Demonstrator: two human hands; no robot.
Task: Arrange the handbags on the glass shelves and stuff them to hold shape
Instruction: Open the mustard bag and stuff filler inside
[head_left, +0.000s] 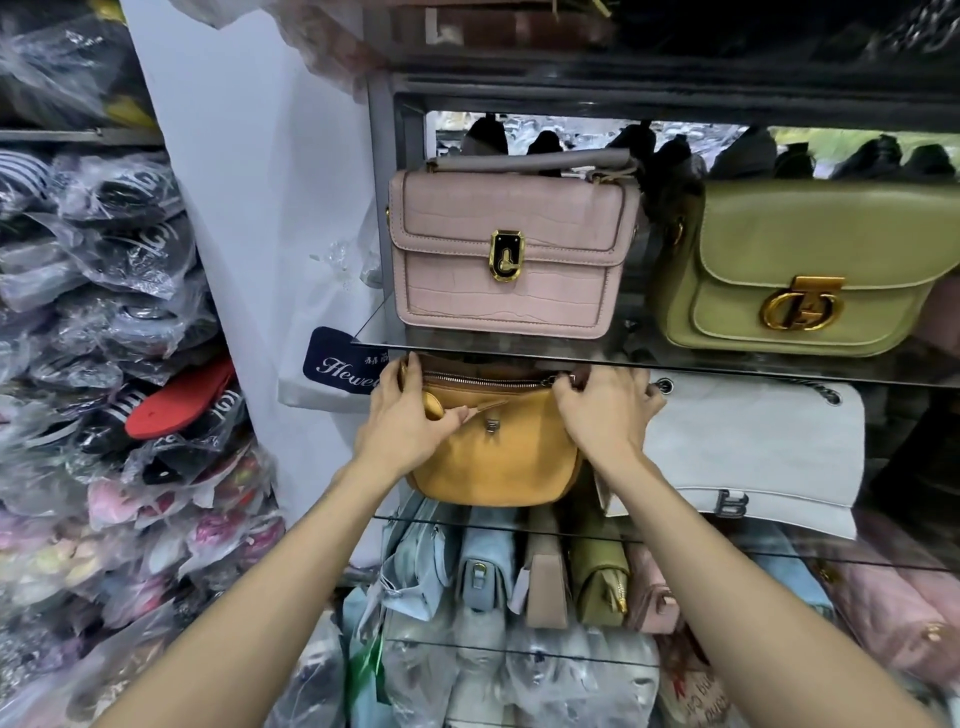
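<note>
Hands (498, 415) on plump mustard handbag (493, 457).

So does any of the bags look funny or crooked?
Yes. The white bag on the middle shelf leans back tilted, not upright like the pink bag and green bag above. The mustard bag, held by both hands, looks straight.
</note>
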